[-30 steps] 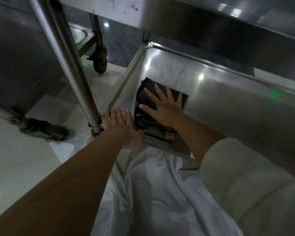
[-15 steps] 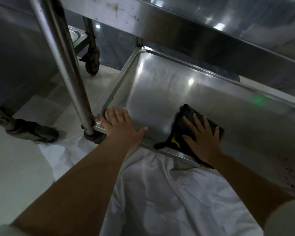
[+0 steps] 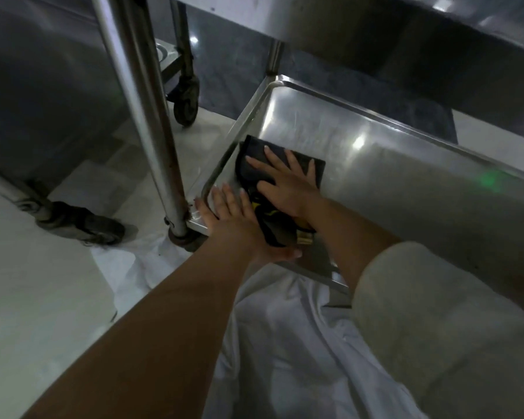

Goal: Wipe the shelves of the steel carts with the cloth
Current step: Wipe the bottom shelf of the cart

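Note:
A black cloth with yellow markings lies folded in the near left corner of the steel cart's bottom shelf. My right hand presses flat on the cloth, fingers straight and spread. My left hand rests flat on the shelf's near rim beside the corner post, fingers straight, touching the cloth's edge. Part of the cloth hangs over the near rim under my right wrist.
An upper shelf of the same cart overhangs the back. A second cart's castor stands behind on the left, another castor at near left on the pale floor. White fabric covers my lap below.
My right hand slid the cloth from the shelf's near middle back left into the near left corner. My left hand stayed on the near rim.

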Motion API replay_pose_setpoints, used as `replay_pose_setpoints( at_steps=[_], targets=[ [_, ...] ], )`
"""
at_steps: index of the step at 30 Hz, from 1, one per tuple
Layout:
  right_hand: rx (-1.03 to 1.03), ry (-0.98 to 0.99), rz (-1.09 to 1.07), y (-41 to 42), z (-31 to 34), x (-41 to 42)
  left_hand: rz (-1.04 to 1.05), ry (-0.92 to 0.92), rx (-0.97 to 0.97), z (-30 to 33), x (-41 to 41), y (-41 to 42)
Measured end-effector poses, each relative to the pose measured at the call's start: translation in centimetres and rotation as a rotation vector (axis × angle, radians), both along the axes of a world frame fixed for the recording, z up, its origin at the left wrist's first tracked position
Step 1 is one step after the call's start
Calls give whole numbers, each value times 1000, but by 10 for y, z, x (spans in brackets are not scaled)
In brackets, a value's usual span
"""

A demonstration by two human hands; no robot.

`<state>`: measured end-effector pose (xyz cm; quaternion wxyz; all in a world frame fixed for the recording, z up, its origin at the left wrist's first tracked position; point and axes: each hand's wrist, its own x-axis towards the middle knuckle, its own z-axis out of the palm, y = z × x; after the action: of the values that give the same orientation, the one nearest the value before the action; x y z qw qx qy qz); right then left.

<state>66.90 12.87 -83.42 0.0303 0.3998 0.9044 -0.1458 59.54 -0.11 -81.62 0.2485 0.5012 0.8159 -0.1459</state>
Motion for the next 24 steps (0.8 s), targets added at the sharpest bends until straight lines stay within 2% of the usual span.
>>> replay_pose_setpoints(
  at_steps=[5,13,20,24],
  targets=[
    [57,-2,-91,29,-3,0,-31,2,73,-7,-3,-7],
    [80,-28,-581,45,-12,107,-60,7,129,-5,2,-7],
    [125,-129,-500,-31,-12,175,-29,6,94,7,12,2],
    [84,-135,-392,-74,-6,211,-141,-25,140,15,15,1]
  ],
)
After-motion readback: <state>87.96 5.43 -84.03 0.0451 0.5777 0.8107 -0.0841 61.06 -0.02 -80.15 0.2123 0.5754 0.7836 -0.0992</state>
